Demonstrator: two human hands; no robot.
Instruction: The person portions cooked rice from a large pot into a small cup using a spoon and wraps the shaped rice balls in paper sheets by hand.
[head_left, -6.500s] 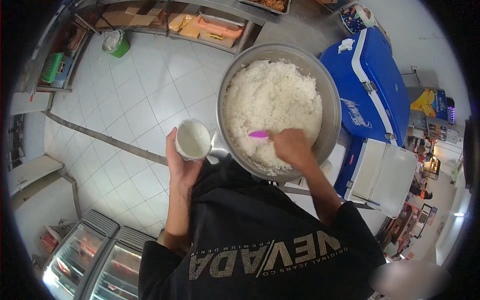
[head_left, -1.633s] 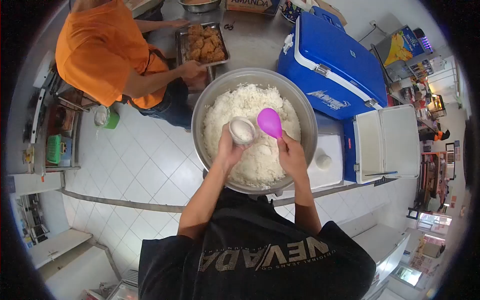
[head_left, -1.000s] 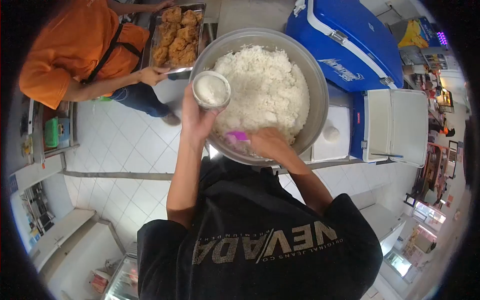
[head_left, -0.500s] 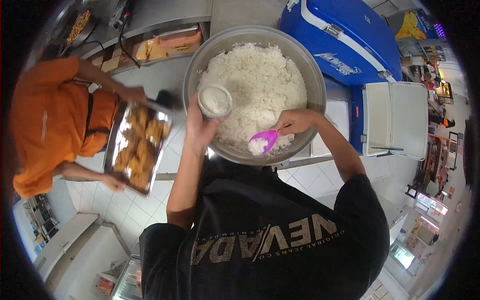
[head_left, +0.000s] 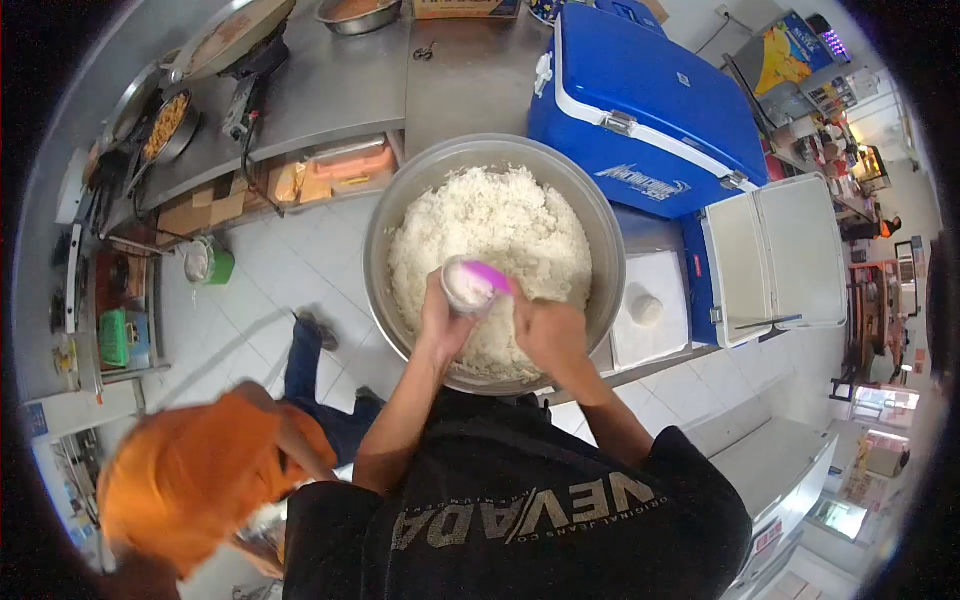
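Observation:
A large metal pot [head_left: 377, 265] full of white cooked rice [head_left: 495, 215] stands in front of me. Over the rice, my left hand [head_left: 446, 322] grips a small cup [head_left: 463, 298] that has rice in it. My right hand [head_left: 552, 335] holds the handle of a purple rice paddle [head_left: 488, 275], whose blade lies over the cup's mouth. How deep the blade reaches into the cup cannot be seen.
Right of the pot, a rounded white lump [head_left: 647, 311] rests on white sheets [head_left: 652, 345]. Behind are a closed blue cooler [head_left: 655, 100] and an opened cooler lid [head_left: 800, 250]. A person in orange [head_left: 205, 470] bends at lower left. Pans [head_left: 172, 128] stand far left.
The paddle with rice has moved from the pot's near right side up to the cup. The co-worker carrying a tray of browned food has moved toward the lower left. My view has shifted.

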